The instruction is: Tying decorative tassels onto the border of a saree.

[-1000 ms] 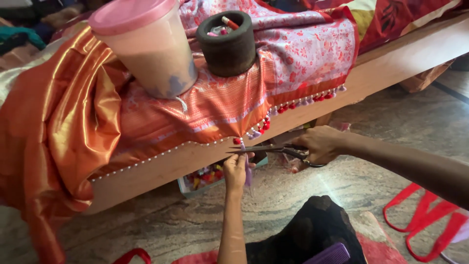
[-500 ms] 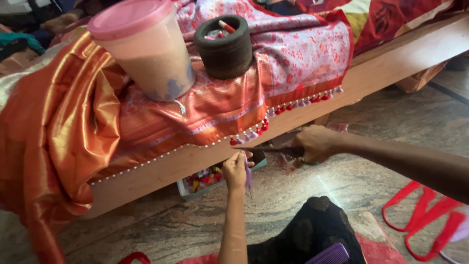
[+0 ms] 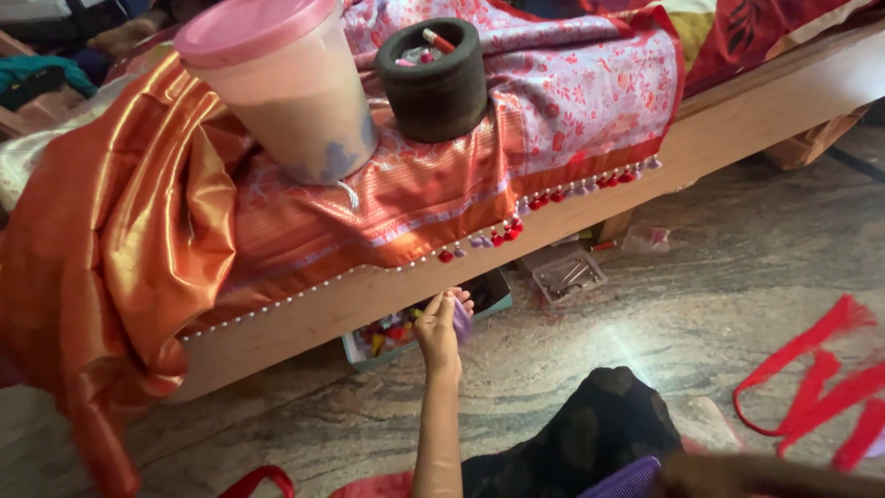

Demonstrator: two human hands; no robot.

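My left hand [image 3: 441, 330] reaches up to the wooden bed rail [image 3: 369, 297], its fingers closed on a small purple tassel [image 3: 464, 320]. Just above it an orange and pink sari [image 3: 406, 198] hangs over the rail. Red and purple tassels [image 3: 502, 235] and white beads run along its hem. My right hand is out of sight; only a blurred brown shape [image 3: 765, 475] shows at the bottom right edge.
A pink-lidded plastic tub [image 3: 286, 88] and a black round holder with thread spools [image 3: 433, 78] stand on the sari. Under the bed sits a box of coloured bits [image 3: 387, 337]. A clear plastic case [image 3: 567, 274], red strips [image 3: 811, 369] and a purple comb [image 3: 627, 480] lie on the stone floor.
My right hand, which held scissors at the sari's hem, has pulled back out of view. My left hand has stayed below the rail with the purple tassel.
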